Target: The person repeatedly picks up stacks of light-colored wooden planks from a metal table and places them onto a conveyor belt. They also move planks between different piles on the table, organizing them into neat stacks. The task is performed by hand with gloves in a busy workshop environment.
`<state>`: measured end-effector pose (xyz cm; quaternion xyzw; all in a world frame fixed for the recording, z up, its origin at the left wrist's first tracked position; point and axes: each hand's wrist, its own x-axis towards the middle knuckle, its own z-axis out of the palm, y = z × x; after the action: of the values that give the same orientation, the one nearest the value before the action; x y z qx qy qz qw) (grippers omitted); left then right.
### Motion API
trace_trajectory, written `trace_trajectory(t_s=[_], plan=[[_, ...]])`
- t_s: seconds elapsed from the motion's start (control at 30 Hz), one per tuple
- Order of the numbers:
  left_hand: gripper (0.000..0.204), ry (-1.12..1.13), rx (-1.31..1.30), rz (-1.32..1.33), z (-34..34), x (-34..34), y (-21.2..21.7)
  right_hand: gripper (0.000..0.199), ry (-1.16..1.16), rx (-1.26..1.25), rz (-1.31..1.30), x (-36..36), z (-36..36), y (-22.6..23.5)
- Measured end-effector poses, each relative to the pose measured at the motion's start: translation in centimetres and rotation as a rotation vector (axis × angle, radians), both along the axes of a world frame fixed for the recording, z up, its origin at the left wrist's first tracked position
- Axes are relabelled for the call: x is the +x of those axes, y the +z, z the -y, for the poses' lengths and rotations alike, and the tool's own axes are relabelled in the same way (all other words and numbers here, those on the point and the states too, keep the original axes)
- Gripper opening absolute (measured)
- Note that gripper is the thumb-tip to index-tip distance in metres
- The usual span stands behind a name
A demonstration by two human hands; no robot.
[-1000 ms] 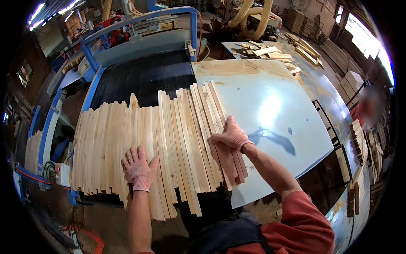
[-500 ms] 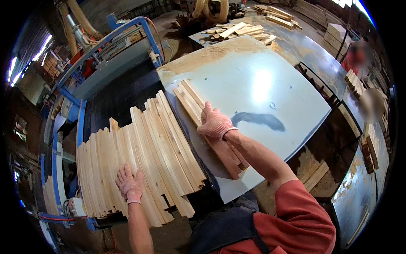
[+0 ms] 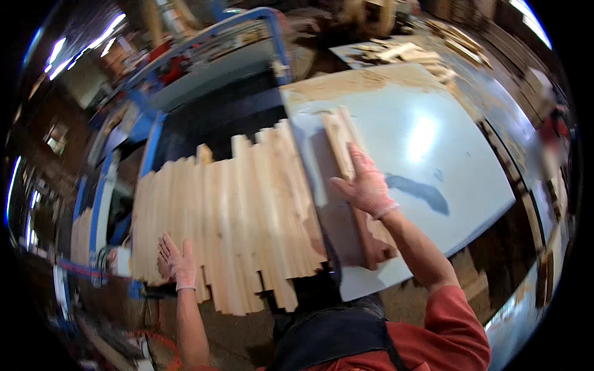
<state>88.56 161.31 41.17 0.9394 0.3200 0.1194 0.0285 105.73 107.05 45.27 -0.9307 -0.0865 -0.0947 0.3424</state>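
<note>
Light wooden strips (image 3: 229, 216) lie side by side in a wide row on a black belt (image 3: 216, 130); their ends are uneven. My left hand (image 3: 177, 261), in a pale pink work glove, rests near the row's lower left end. Its fingers are extended and the thumb stands apart. To the right, on a grey metal table (image 3: 458, 154), a narrow bundle of wooden strips (image 3: 337, 139) lies lengthwise beside the belt. My gloved right hand (image 3: 368, 185) holds this bundle from above, thumb toward the belt, partly covering it. A dark shadow falls along the bundle's left side.
A blue machine frame (image 3: 272, 40) stands at the belt's far end. Loose wood pieces (image 3: 402, 52) are heaped beyond the table, whose far edge carries sawdust (image 3: 371, 79). At the far right a blurred person (image 3: 554, 133) is near another metal surface.
The whole view has shifted, blurring slightly. My left hand has slid leftward over the row toward its end. The bundle under my right hand now sits farther from the belt and looks narrower.
</note>
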Motion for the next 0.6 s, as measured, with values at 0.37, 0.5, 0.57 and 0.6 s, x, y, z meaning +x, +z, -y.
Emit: trace_trajectory(t_s=[0.37,0.5,0.57,0.6], plan=[[0.108,0.511,0.037,-0.093,-23.2,-9.3,6.9,0.046,0.034,0.449,-0.291,1.5,-11.0,-11.4],[0.083,0.384,0.123,-0.075,-29.8,-8.5,8.3,0.044,0.013,0.817,-0.595,-0.2,-11.7,-8.9],[0.045,-0.049,0.121,0.363,-36.0,-10.1,4.6,0.046,-0.116,0.712,-0.516,-1.2,-12.6,-8.5],[0.045,-0.038,0.14,0.304,-39.2,-10.6,5.1,0.06,-0.114,0.548,-0.533,-0.8,-13.5,-8.1]])
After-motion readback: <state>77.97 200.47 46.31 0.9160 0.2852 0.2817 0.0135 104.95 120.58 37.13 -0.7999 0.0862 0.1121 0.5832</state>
